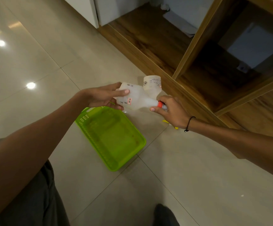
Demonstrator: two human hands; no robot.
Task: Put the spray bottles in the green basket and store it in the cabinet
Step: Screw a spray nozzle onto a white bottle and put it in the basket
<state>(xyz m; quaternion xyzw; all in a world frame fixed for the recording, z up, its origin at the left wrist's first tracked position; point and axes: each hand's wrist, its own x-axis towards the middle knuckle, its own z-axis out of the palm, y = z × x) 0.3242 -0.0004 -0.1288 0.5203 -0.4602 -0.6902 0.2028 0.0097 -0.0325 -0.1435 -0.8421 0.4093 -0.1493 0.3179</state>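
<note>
The person is leaning over the glossy beige tiled floor (197,185) with a translucent white plastic spray bottle (137,99) held up between both hands, just above the far end of the lime-green slotted plastic basket (111,137), which sits empty on the tiles. The left hand (103,97) wraps the fat base of the bottle, thumb laid across its side; the right hand (170,110) is closed round the neck at the orange collar (160,104), hiding the spray head. The bottle lies nearly level, its long axis running left to right, base toward the left, nozzle end toward the right and tipped slightly down. A second pale plastic bottle with a printed label (152,86) waits behind it, near the open wooden cabinet (165,51). I'd say this is the first loading step: next comes lowering it flat into the basket and letting go.
</note>
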